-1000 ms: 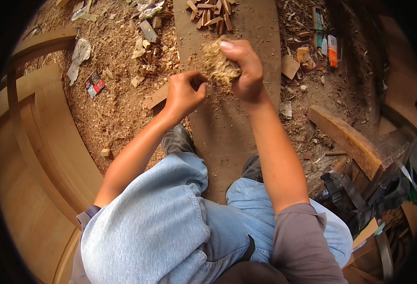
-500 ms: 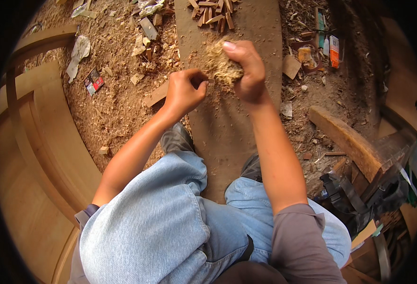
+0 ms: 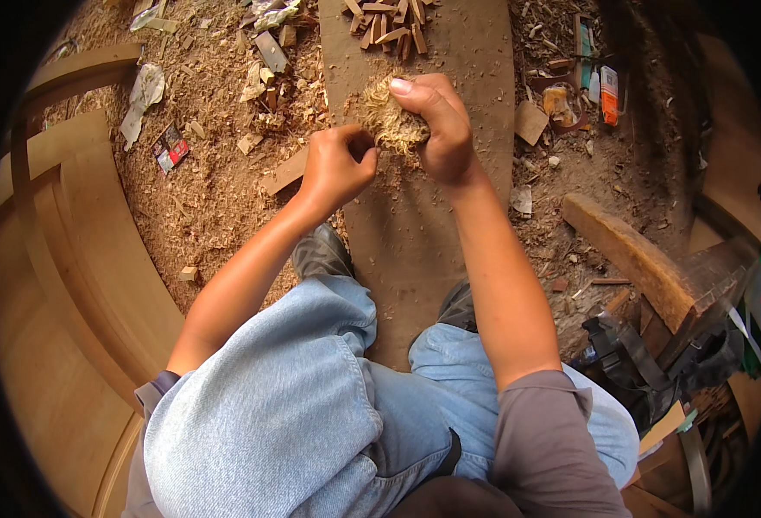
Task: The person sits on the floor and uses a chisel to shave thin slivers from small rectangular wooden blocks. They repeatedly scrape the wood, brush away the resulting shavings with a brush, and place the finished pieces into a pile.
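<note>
Straw-coloured fibre wad (image 3: 395, 119): there it was, above the brown board (image 3: 402, 268), its right side clamped in the right hand (image 3: 445, 125), thumb on top.
Long axis: it slanted from upper left to lower right, a hard call on so round a shape.
Frayed strands (image 3: 386, 136): they poked left and down, toward the left hand (image 3: 337, 162).
Left hand: it hung just beside the wad, lower left, fingers curled together; whether they pinched anything, I couldn't tell.
Nearer hand: the right was, fingers wrapped around it.
Wooden pieces (image 3: 389, 34): they lay piled beyond, farther up the board.
</note>
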{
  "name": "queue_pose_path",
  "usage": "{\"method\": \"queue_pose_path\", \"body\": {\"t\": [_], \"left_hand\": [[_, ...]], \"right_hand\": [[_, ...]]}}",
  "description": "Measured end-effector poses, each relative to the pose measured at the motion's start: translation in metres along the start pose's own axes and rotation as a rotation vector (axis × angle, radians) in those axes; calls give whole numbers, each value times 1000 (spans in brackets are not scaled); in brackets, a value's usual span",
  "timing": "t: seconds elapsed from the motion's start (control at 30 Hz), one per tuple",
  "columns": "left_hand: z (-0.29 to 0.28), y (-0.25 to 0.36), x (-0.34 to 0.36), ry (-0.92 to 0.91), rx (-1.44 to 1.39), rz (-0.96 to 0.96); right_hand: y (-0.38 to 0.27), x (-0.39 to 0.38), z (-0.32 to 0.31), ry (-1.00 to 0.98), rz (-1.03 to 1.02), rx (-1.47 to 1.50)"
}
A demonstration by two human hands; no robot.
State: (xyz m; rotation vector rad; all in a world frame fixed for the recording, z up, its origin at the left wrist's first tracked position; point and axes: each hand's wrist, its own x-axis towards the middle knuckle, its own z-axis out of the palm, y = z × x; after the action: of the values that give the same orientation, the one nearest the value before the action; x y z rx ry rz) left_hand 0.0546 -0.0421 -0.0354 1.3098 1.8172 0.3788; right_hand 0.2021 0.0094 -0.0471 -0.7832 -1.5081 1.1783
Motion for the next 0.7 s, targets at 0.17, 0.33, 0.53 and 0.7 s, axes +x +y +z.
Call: {"method": "queue_pose_path", "body": {"t": [0.17,0.33,0.53,0.7], "left_hand": [[0,0,-1,11,-11,22],[-1,2,-1,13,-3,24],[0,2,-2,24,-16,44],[0,0,-2,27,1,32]], "right_hand": [[0,0,1,36,172,214],[0,1,1,34,-26,-25],[0,2,2,41,171,249],[-1,4,2,56,121,187]]}}
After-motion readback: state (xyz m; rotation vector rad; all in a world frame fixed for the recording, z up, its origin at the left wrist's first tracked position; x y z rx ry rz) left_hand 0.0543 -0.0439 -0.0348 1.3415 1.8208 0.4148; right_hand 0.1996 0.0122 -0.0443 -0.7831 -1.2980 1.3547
